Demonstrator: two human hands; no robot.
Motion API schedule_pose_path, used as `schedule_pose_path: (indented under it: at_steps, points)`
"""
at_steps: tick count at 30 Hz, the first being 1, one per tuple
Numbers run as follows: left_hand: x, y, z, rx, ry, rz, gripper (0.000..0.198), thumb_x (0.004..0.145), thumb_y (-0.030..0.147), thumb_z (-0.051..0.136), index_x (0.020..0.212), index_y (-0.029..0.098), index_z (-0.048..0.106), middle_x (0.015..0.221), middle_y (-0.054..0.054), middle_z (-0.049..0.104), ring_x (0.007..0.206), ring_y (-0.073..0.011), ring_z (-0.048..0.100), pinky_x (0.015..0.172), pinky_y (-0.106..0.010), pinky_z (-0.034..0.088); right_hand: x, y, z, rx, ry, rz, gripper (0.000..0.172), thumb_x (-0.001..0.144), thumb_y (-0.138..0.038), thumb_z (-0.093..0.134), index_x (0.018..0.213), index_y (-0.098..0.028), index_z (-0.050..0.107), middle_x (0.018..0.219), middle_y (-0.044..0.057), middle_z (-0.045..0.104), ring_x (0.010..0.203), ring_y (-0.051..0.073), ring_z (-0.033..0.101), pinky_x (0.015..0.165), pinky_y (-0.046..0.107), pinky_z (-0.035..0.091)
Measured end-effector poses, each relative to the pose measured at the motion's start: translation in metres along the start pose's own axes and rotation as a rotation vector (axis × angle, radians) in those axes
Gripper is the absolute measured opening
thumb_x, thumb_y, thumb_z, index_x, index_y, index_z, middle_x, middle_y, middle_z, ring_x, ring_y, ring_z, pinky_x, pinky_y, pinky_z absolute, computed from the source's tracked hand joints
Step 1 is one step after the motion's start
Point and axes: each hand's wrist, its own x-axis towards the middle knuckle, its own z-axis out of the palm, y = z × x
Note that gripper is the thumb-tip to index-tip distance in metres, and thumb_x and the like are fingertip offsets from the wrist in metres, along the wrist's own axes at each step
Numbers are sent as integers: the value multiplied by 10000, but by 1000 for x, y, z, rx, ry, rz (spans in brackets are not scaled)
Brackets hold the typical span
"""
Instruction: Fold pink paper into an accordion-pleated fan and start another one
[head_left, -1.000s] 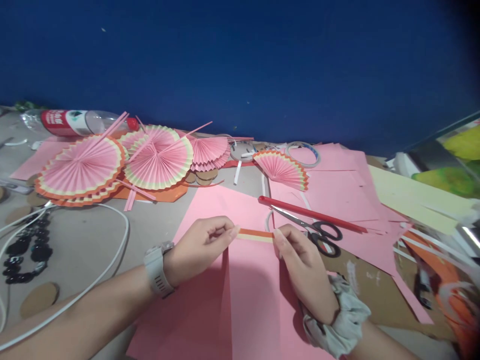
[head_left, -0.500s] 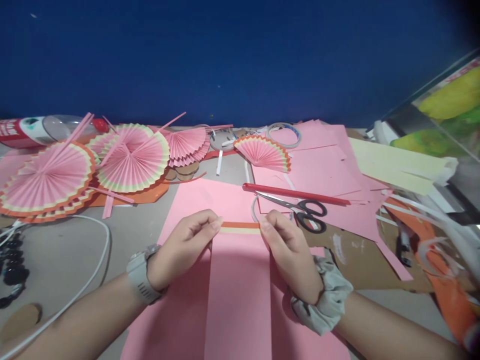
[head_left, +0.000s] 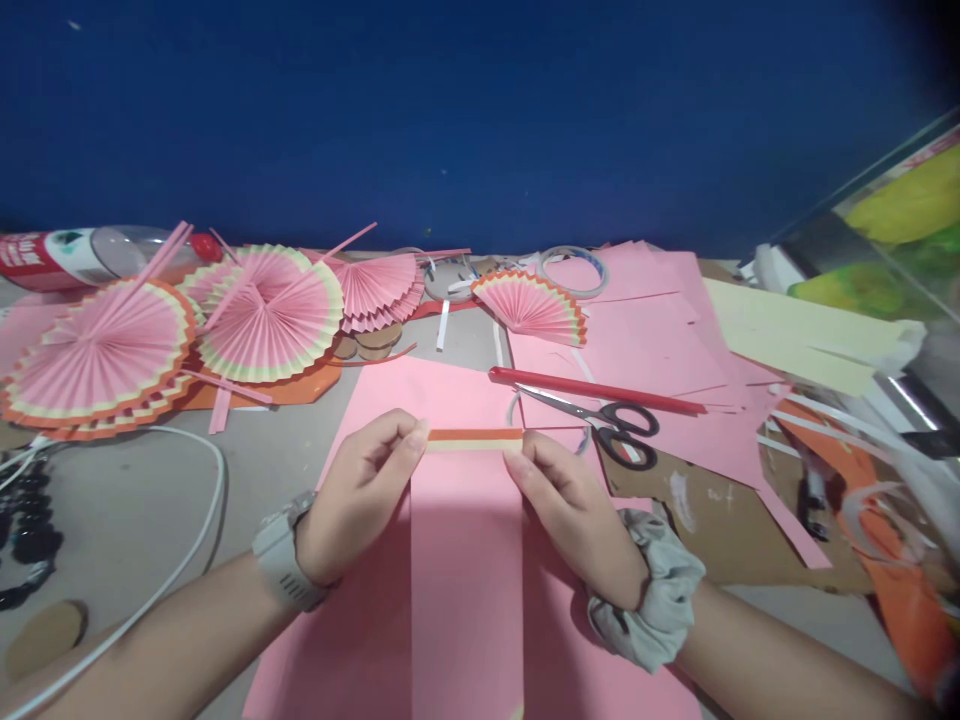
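A long pink paper strip [head_left: 466, 570] with an orange and cream band across its far end runs toward me over a larger pink sheet [head_left: 322, 640]. My left hand [head_left: 367, 490] pinches the left corner of the banded end between thumb and fingers. At the right corner, my right hand [head_left: 574, 505] grips the same edge, thumb on top. The fingertips beneath the paper are hidden. Just beyond my right hand lie black-handled scissors [head_left: 626, 435], partly open, and a red strip [head_left: 596, 390].
Pleated round paper fans [head_left: 101, 345] and a plastic bottle [head_left: 124, 255] lie at the back left. A half-open fan [head_left: 531, 305] and a tape roll [head_left: 574, 272] sit at the back. Pink sheets [head_left: 645, 350], orange scraps [head_left: 892, 570] and cardboard [head_left: 720, 550] cover the right; a white cable [head_left: 214, 490] curves at left.
Both hands have shifted the banded end slightly away from me and to the left. My right thumb sits lower at the corner, and more of the orange band shows.
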Motion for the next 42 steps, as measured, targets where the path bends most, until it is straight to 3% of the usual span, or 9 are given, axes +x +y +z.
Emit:
schedule_pose_path:
  at_steps: [4, 10, 19, 28, 36, 42]
  points:
    - [-4, 1, 1, 34, 20, 96, 269, 898, 218, 408, 632, 182, 392, 585, 46, 357, 543, -86, 328, 525, -199, 303, -1, -4, -2, 8, 11, -24, 349, 913, -379, 387, 615, -213, 313, 573, -47, 307, 528, 101, 300, 494, 236, 299]
    - [-2, 2, 1, -40, -157, 81, 252, 884, 233, 418, 638, 177, 420, 606, 40, 399, 553, -83, 355, 529, -196, 322, -1, -5, -2, -7, 38, -33, 352, 924, -385, 369, 618, -212, 344, 565, -49, 302, 498, 95, 285, 465, 240, 281]
    - [-1, 1, 1, -19, -130, 27, 308, 903, 276, 390, 615, 183, 336, 606, 42, 327, 558, -88, 311, 530, -204, 301, -5, -3, -1, -70, 86, -82, 345, 921, -368, 397, 619, -204, 378, 567, -47, 332, 516, 94, 315, 487, 246, 276]
    - [-2, 0, 3, 47, -88, 27, 295, 892, 297, 408, 621, 181, 385, 606, 32, 368, 558, -96, 343, 530, -213, 319, -5, -5, -1, -90, 112, -107, 348, 916, -387, 391, 616, -210, 397, 557, -38, 357, 501, 102, 335, 473, 248, 295]
    - [-9, 0, -1, 76, -117, 276, 166, 890, 154, 435, 733, 186, 475, 666, 35, 513, 593, -73, 450, 579, -168, 366, -10, -1, -3, -101, 148, -184, 342, 900, -403, 408, 613, -220, 434, 554, -21, 441, 508, 119, 407, 499, 265, 345]
    - [-11, -1, -2, 106, -138, 339, 137, 884, 104, 443, 784, 190, 477, 697, 39, 524, 629, -65, 470, 618, -153, 378, -12, 0, -4, -126, 173, -200, 304, 901, -383, 415, 642, -233, 470, 572, -12, 483, 542, 135, 463, 532, 275, 380]
